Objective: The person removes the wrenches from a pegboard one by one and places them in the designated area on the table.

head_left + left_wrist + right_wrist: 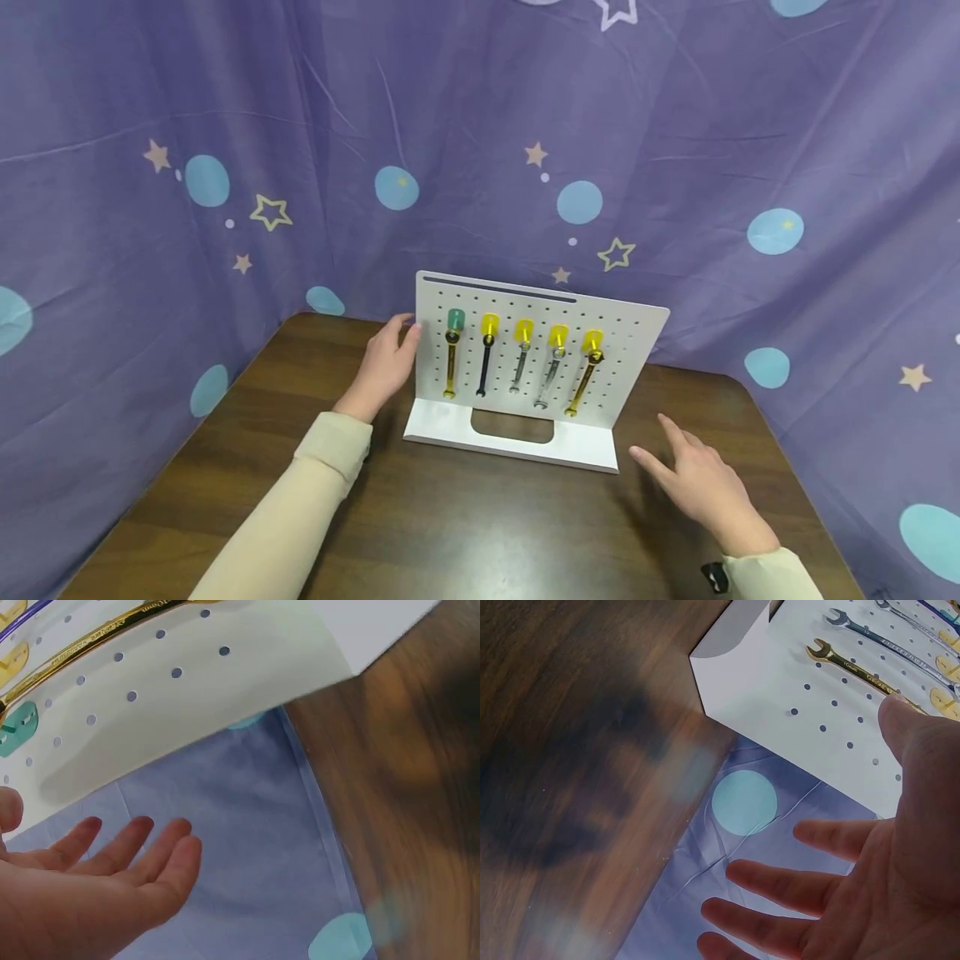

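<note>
A white pegboard (pixel 628 346) stands upright on its own foot on the table. Several combination wrenches hang from its pegs: a gold wrench (pixel 451 371) at the left on a green peg (pixel 456 319), a dark wrench (pixel 485 367), a silver wrench (pixel 520 371), a larger silver wrench (pixel 549 383) and another gold wrench (pixel 581 390), these on yellow pegs. My left hand (pixel 386 362) is beside the board's left edge, fingers loosely spread; whether the thumb touches the edge I cannot tell. To the right of the board, apart from it, my right hand (pixel 701 479) hovers with fingers extended, holding nothing.
The brown wooden table (pixel 465 517) extends in front of the board and to both sides. A purple curtain (pixel 480 150) with stars and blue dots hangs behind and around the table. The board's foot has a cut-out (pixel 512 426) at the middle.
</note>
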The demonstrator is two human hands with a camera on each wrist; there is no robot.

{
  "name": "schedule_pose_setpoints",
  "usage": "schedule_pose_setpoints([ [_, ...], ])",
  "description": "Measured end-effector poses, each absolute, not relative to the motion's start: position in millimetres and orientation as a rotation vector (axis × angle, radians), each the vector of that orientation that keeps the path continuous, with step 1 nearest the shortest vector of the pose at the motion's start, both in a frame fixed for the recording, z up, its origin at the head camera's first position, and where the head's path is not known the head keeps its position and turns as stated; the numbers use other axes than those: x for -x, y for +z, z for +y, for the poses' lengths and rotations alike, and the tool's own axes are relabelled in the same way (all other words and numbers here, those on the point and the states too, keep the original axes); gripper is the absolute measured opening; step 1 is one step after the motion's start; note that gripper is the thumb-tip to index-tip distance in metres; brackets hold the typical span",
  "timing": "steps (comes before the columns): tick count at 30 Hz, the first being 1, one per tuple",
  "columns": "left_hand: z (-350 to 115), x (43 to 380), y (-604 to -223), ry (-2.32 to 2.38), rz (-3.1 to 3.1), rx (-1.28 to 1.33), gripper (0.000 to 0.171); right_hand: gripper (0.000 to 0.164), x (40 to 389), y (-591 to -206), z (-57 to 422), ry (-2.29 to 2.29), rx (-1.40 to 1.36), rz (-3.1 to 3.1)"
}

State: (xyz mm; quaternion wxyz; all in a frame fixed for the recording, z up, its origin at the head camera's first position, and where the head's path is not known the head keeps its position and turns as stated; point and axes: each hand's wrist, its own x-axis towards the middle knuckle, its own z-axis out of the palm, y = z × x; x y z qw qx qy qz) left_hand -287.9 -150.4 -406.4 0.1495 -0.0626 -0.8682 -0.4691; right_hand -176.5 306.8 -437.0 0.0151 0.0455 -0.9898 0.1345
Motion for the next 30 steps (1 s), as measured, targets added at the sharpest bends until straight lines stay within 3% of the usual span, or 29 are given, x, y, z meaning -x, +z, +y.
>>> schedule_pose_setpoints([
  [16,-134,307,-405,-1.507,-2.281,0.111,0.022,0.088,179,-438,305,0.500,-0.147,-3.063],
  [30,-132,308,-406,-1.543,-2.262,0.097,0.019,0.059,198,-440,288,1.012,-0.222,-2.820],
])
